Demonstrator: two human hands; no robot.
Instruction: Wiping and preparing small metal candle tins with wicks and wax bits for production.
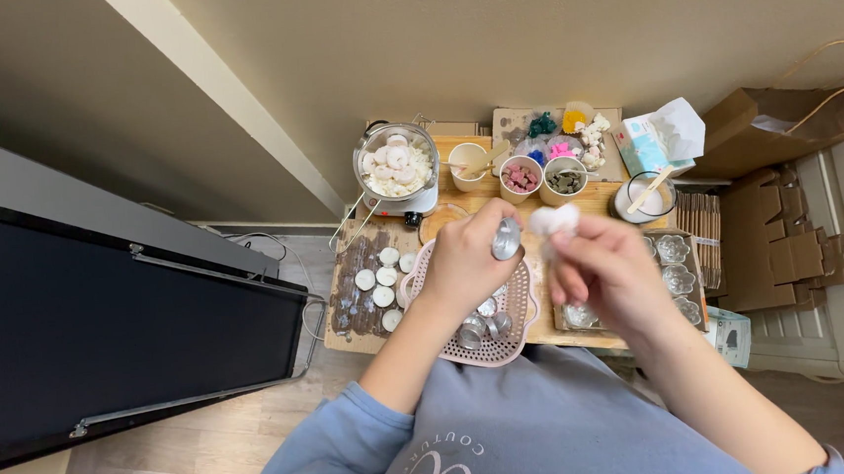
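- While held mid-frame above the pink basket [523, 331], left hand [464, 264] pinching a small metal cup [506, 239] by its rim.
- Right hand [608, 271] pressed around a white wad [554, 221], fingertips closed.
- Probably light, thin-walled, slippery, easily dented; best gripped at the rim.

Low wooden table [593, 198]: pink basket [497, 349], melting pot [395, 167], cups [520, 178].

One cam only, worn on the person's head, looking steeply down from close above at both hands over a low wooden table [598, 198], wall at 12 o'clock, person's lap at 6.
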